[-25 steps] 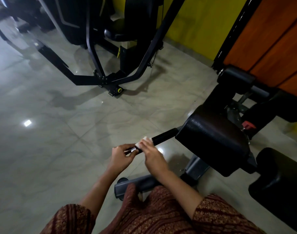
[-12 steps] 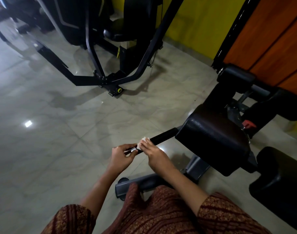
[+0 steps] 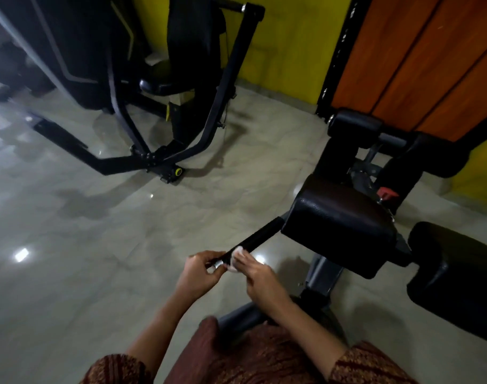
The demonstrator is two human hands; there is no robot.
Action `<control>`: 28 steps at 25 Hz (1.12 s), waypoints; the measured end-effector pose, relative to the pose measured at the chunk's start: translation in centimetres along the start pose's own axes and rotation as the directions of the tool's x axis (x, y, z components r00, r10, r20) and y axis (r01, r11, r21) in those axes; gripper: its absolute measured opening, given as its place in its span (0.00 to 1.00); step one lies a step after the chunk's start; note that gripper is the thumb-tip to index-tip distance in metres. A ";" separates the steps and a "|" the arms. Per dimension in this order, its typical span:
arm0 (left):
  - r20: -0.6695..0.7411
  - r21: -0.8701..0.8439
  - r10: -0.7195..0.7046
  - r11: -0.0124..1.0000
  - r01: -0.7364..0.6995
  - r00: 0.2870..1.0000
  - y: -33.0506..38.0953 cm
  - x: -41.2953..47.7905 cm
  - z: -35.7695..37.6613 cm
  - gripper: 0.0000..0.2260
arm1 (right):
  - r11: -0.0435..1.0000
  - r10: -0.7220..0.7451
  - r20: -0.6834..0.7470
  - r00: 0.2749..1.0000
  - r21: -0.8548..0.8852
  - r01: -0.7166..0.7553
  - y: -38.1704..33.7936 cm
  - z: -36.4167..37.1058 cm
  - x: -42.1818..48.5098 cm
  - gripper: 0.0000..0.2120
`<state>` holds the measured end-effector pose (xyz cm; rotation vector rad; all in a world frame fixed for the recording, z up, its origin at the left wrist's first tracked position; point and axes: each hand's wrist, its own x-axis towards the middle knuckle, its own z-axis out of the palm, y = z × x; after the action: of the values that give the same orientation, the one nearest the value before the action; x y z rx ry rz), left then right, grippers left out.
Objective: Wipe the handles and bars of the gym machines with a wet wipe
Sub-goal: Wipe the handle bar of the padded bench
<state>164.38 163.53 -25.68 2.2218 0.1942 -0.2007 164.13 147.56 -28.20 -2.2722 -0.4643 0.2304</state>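
Observation:
A black handle bar (image 3: 257, 237) sticks out leftward from the padded black machine (image 3: 339, 225) in front of me. My left hand (image 3: 200, 274) pinches the bar's silver end cap between thumb and fingers. Just to its right, my right hand (image 3: 257, 275) presses a small white wet wipe (image 3: 236, 259) around the bar. Most of the wipe is hidden under my fingers. The rest of the handle toward the pad is bare.
A second black-framed machine (image 3: 181, 112) with a seat stands at the back left on the glossy tiled floor (image 3: 98, 245). Yellow wall and an orange wooden panel (image 3: 417, 59) rise behind. Black roller pads (image 3: 455, 275) sit to my right.
Both hands stay at the handle's outer end. The right hand with the wipe has turned and shifted slightly around the bar. My head has tipped up a little, showing more of the far wall.

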 end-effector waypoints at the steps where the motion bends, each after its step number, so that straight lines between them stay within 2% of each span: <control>1: 0.046 -0.010 0.030 1.000 -0.030 0.998 0.1 0.4 -0.4 0.15 | 0.996 0.088 -0.076 0.993 0.031 -0.086 0.3 -0.3 0.3 0.25; 2: 0.089 -0.016 0.070 0.997 -0.069 0.994 0.3 1.1 -0.7 0.18 | 0.980 0.194 -0.193 0.962 0.084 -0.181 0.7 -0.6 0.9 0.23; 3: 0.139 -0.016 0.110 0.994 -0.108 0.984 0.5 2.0 -0.9 0.19 | 0.951 0.306 -0.313 0.899 0.141 -0.274 0.8 -0.9 1.7 0.21; 4: 0.193 -0.011 0.138 0.990 -0.138 0.972 0.8 2.8 -1.1 0.17 | 0.925 0.378 -0.387 0.841 0.192 -0.327 0.5 -1.2 2.5 0.19; 6: 0.316 0.007 0.209 0.975 -0.223 0.925 1.1 4.2 -1.5 0.14 | 0.882 0.471 -0.447 0.761 0.262 -0.392 -0.9 -0.5 3.5 0.19; 8: 0.432 -0.009 0.283 0.951 -0.310 0.856 0.6 4.8 -2.0 0.15 | 0.781 0.616 -0.423 0.665 0.435 -0.447 -2.8 2.8 3.1 0.17; 10: 0.483 -0.006 0.305 0.938 -0.346 0.821 -0.4 5.0 -2.6 0.15 | 0.663 0.731 -0.401 0.552 0.609 -0.436 -5.2 6.3 1.9 0.13; 13: 0.513 -0.008 0.251 0.958 -0.288 0.821 -1.2 5.1 -3.2 0.15 | 0.448 0.863 -0.285 0.418 0.814 -0.371 -7.3 8.1 -0.2 0.10; 15: 0.524 -0.001 0.237 0.961 -0.277 0.818 -1.7 5.2 -3.2 0.16 | 0.366 0.912 -0.274 0.304 0.878 -0.308 -7.0 6.8 -0.1 0.11; 16: 0.527 -0.007 0.240 0.960 -0.279 0.815 -1.7 5.3 -3.2 0.16 | 0.375 0.911 -0.295 0.287 0.882 -0.285 -6.7 5.5 0.4 0.13; 19: 0.519 -0.022 0.243 0.962 -0.272 0.820 -1.6 5.7 -3.0 0.16 | 0.443 0.878 -0.325 0.351 0.828 -0.343 -5.6 2.6 3.3 0.16; 21: 0.512 -0.022 0.265 0.955 -0.295 0.817 -1.7 5.6 -2.9 0.15 | 0.457 0.868 -0.298 0.398 0.793 -0.403 -5.9 3.4 4.2 0.16; 23: 0.511 -0.018 0.293 0.943 -0.331 0.808 -1.5 5.6 -2.7 0.15 | 0.477 0.854 -0.306 0.421 0.784 -0.397 -6.3 5.3 3.3 0.14; 25: 0.524 0.001 0.305 0.934 -0.359 0.795 -1.0 6.0 -2.2 0.16 | 0.442 0.856 -0.253 0.451 0.810 -0.385 -5.8 6.0 1.8 0.13; 26: 0.528 0.008 0.297 0.935 -0.354 0.796 -0.6 6.3 -1.9 0.16 | 0.422 0.860 -0.232 0.454 0.824 -0.379 -5.2 5.7 1.3 0.12; 28: 0.542 0.033 0.308 0.922 -0.385 0.782 0.2 7.1 -1.3 0.17 | 0.391 0.882 -0.237 0.407 0.850 -0.352 -3.8 3.5 1.8 0.13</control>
<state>171.46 164.93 -26.25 2.2019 -0.5511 -0.6274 163.72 153.00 -27.81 -1.4424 0.9160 -0.0533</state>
